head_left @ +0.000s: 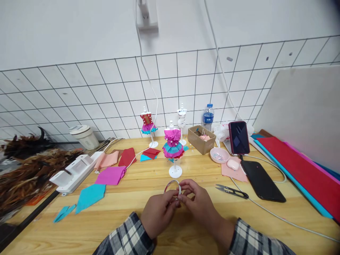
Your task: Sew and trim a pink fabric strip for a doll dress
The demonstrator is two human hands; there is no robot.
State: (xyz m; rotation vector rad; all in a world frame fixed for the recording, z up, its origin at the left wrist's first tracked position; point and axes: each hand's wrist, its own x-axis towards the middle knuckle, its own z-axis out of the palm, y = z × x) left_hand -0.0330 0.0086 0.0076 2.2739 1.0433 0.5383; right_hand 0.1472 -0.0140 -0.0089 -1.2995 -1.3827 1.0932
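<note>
Low in the middle of the head view, my left hand (160,211) and my right hand (196,198) meet around a narrow roll of white tape (174,182). Both hands are closed on it, with the fingertips pinching its near edge. What the fingertips do at the tape's end is hidden. Just beyond the hands stands a small white dress form (175,171) wearing a magenta and turquoise crepe-paper dress (172,143) with a pleated rosette. Behind it are a second form in a red, magenta and blue dress (148,124) and a mostly white form (181,118).
Thread snips (232,191), a black phone (262,180) and a pink dish (220,155) lie right. A cardboard box (202,139) and water bottle (208,117) stand behind. Left are paper pieces (90,198), a power strip (79,173) and feathers (32,177). White cables cross the table.
</note>
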